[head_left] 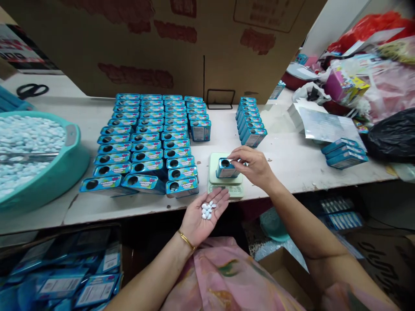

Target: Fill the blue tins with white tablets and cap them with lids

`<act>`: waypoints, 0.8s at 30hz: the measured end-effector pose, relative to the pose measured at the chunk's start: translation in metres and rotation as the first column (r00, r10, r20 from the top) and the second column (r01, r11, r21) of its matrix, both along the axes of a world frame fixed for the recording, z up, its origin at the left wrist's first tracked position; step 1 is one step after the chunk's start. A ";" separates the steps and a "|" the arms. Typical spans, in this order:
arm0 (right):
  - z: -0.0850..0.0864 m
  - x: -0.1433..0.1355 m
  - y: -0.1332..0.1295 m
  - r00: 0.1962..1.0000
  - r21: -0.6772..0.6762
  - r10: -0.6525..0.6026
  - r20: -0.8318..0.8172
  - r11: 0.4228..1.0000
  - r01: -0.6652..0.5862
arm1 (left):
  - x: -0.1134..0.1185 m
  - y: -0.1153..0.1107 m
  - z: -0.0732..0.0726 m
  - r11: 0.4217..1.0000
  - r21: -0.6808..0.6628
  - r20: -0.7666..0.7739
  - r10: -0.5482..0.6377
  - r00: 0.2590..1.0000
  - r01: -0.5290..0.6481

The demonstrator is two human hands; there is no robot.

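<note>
Your spread left hand point(197, 215) bears candies point(207, 211); your right hand point(254, 166) partly hides 1 tin point(226, 173) — I can't tell its grip.

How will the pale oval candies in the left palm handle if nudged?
Likely to roll or slide: the candies look rounded and lie loose in the open left hand. Probably light individually, given how small each looks against that hand. Likely firm: none looks squashed.

Bare forearms point(298, 211) angled inward, left hand point(194, 222) palm up, lightly cupped, right hand point(256, 167) palm down, fingers point(243, 153) bent
</note>
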State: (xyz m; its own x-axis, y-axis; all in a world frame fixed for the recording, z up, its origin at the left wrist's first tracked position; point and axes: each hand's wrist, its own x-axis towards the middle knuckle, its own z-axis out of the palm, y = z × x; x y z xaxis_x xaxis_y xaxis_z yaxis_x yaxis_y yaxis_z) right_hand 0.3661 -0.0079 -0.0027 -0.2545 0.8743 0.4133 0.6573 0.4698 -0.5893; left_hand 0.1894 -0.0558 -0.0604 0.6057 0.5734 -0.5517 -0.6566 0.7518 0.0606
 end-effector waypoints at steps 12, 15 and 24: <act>-0.028 -0.005 -0.080 0.989 -0.009 -0.007 0.151 1.000 0.008 | -0.022 -0.038 -0.026 0.977 -0.166 -0.163 -0.159 0.974 0.131; -0.019 0.020 -0.050 0.964 0.031 -0.188 0.188 0.982 0.186 | -0.024 -0.037 -0.026 0.982 -0.152 -0.194 -0.141 0.971 0.112; -0.019 0.021 -0.007 0.944 -0.033 -0.046 0.328 0.998 0.061 | -0.033 -0.032 -0.030 0.986 -0.158 -0.210 -0.081 0.974 0.048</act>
